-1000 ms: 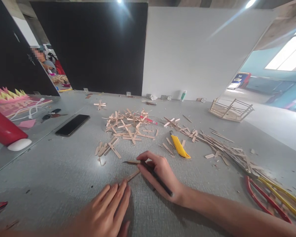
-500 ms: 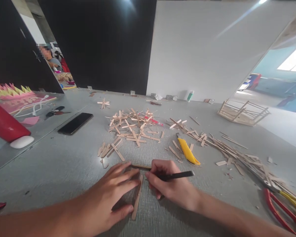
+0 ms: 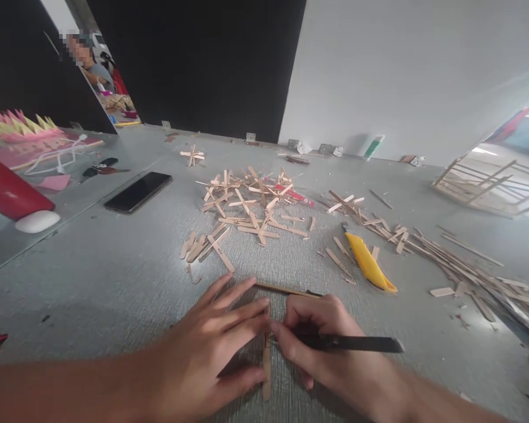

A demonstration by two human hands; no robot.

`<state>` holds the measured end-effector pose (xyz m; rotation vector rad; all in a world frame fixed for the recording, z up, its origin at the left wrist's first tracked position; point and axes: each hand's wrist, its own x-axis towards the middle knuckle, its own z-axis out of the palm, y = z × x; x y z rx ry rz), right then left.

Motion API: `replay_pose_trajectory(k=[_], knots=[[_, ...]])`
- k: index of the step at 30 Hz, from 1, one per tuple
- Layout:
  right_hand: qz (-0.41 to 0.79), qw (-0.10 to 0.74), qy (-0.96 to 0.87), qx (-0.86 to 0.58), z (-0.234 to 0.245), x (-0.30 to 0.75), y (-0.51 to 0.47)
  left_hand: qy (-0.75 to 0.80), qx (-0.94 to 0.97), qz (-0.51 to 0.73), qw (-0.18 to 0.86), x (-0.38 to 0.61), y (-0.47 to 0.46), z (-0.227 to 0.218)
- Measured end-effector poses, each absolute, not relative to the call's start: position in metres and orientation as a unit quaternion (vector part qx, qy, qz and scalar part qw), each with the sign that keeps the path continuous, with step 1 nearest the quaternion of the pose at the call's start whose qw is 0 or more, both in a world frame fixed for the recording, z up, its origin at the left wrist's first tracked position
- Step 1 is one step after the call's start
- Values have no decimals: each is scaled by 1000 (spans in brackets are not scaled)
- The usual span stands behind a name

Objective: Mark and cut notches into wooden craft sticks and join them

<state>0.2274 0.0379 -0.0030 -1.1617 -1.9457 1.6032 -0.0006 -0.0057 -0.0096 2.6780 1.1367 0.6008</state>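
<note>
On the grey table in front of me a short flat wooden stick point(image 3: 267, 373) lies lengthwise, with small dark marks near its middle. My left hand point(image 3: 223, 329) is spread flat, its thumb and fingertips resting against the stick's left side. My right hand point(image 3: 324, 335) is closed around a slim black tool point(image 3: 361, 343), shaped like a craft knife. Its end points at the marked part of the stick; the tip is too small to make out. Beyond both hands lies a thin brown strip point(image 3: 286, 289), one end touching a left fingertip.
Past the hands is a pile of crossed wooden sticks point(image 3: 247, 214). A yellow utility knife point(image 3: 370, 264) and long sticks point(image 3: 462, 267) lie to the right, a stick frame point(image 3: 480, 188) farther back. Leftward are a phone point(image 3: 139, 192) and a red bottle point(image 3: 11, 185). A person point(image 3: 94, 70) sits beyond the boards.
The view has shifted, so the table things appear farther right and higher. The black tool's end is now against the stick's middle, where dark marks show; the stick stands straighter in view.
</note>
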Motion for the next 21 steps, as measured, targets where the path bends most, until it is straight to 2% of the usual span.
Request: replay_pose_trajectory(k=[14, 21], knots=[[564, 194, -691, -408, -4, 225, 36, 359, 907, 177, 130, 0, -5, -12], [562, 197, -694, -404, -4, 224, 39, 368, 897, 203, 135, 0, -6, -17]])
